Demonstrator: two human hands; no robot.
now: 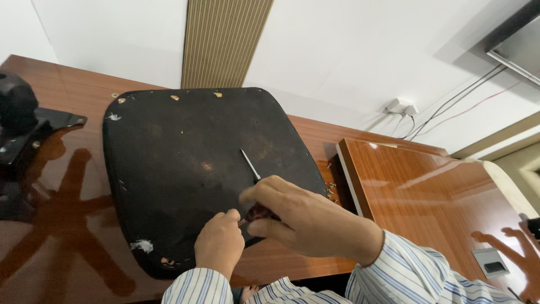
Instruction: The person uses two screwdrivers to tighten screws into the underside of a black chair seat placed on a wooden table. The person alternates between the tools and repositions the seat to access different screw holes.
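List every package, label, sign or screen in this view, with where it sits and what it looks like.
No packages, labels or signs show.
Possible screen or panel: top right on the wall, a dark slanted rectangle with a pale metal edge, cut off by the frame; cannot tell if it is a screen.
Desk grommet plate: lower right in the wooden table, a small grey square with a dark slot; no display.
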